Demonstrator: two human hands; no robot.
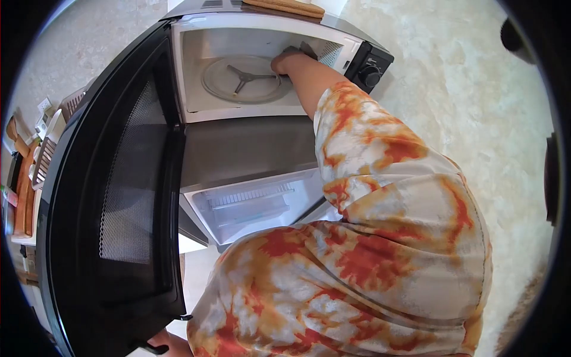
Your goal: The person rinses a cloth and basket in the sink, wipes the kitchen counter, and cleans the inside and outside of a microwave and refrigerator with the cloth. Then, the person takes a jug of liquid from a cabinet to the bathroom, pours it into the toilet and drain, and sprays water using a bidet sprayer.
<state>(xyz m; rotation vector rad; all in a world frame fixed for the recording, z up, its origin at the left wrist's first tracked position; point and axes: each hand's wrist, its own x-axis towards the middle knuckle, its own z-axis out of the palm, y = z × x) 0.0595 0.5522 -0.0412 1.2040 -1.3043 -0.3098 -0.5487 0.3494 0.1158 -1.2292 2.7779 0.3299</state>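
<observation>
My right hand (pixel 286 61) reaches into the open microwave (pixel 250 113), against the back right of its cavity. Its fingers are closed on a dark grey cloth (pixel 307 50), which shows only in part. Below the hand lies the round glass turntable (pixel 217 89), with a three-armed roller support (pixel 242 76) showing at its middle. My left hand (pixel 166 342) is at the bottom edge of the view, close to the lower end of the black microwave door (pixel 119 178). Its fingers are hidden.
Under the microwave stands a fridge with its top compartment (pixel 256 208) open. A wooden board (pixel 285 7) lies on the microwave. The control knob (pixel 370 75) is at its right. Behind the door, at far left, is a wooden counter (pixel 25 196) with a basket (pixel 44 160).
</observation>
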